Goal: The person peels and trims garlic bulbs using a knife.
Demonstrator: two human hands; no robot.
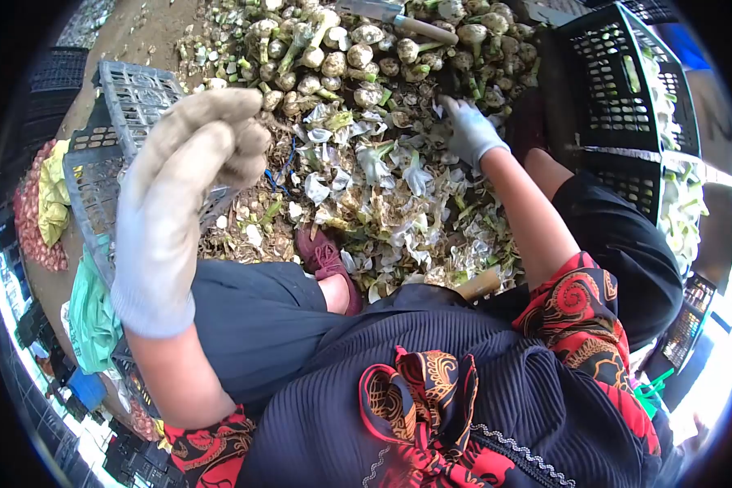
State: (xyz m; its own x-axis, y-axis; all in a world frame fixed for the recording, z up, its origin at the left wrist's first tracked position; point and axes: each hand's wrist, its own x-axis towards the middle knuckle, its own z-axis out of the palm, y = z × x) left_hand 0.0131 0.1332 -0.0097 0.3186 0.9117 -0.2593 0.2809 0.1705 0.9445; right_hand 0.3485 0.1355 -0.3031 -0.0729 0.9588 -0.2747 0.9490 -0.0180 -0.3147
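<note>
My left hand (191, 175), in a pale, soiled glove, is raised over my left leg, beside a grey plastic crate. Its fingers are loosely bent, and nothing shows in them. My right hand (470, 130), gloved too, reaches forward to the litter of papery peelings (390, 171), fingers stretched out low over dark scraps. Just beyond it lies a heap of soil-stained bulbs (358, 57) with cut green stems, like garlic or onions. A knife with a wooden handle (427, 29) rests on that heap, its broad blade pointing left.
Black crates (618, 89) stand at the right, with pale trimmed stalks (679, 211) beside them. The grey crate (138, 102) is at the left, near a red net sack (34, 211) and a green bag (92, 313). A wooden handle (478, 285) shows by my lap.
</note>
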